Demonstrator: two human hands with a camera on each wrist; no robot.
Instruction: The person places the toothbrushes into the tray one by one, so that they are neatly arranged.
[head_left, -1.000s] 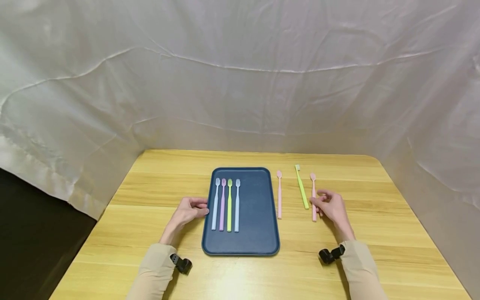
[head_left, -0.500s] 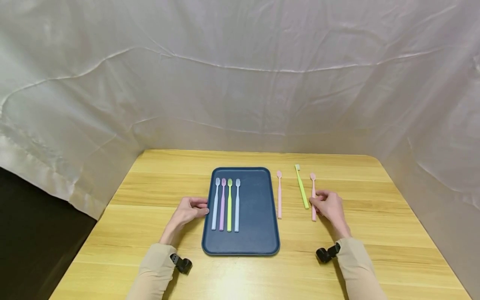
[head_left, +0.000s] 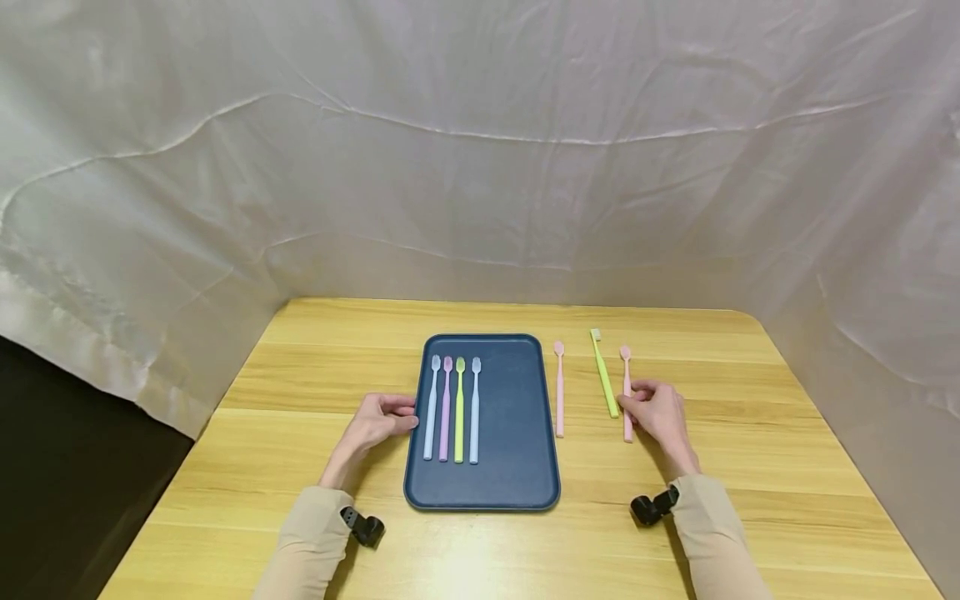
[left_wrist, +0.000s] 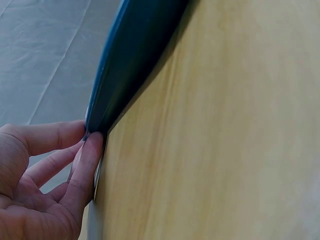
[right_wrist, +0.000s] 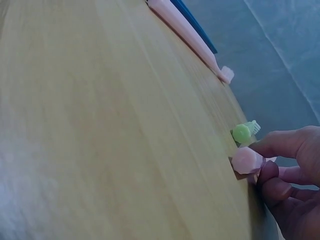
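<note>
My left hand (head_left: 378, 421) pinches the left rim of a dark blue tray (head_left: 517, 479); in the left wrist view, thumb and forefinger meet at its edge (left_wrist: 100, 95). On the tray's left half lie a light blue toothbrush (head_left: 431, 417), a purple toothbrush (head_left: 445, 417), a green toothbrush (head_left: 459, 417) and another light blue toothbrush (head_left: 474, 417), side by side. Right of the tray, my right hand (head_left: 658, 412) pinches the handle of the rightmost pink toothbrush (head_left: 627, 379), which lies on the table. Its handle end (right_wrist: 246, 160) faces the right wrist camera.
A second pink toothbrush (head_left: 559, 400) lies just right of the tray. Between the two pink ones, a yellow-green toothbrush (head_left: 605, 379) lies at a slant, close to my right fingers. Pale cloth (head_left: 480, 200) hangs behind the wooden table (head_left: 765, 467).
My right hand has shifted slightly left and its fingers have closed in on the rightmost pink toothbrush. The left hand, tray and other toothbrushes stay put.
</note>
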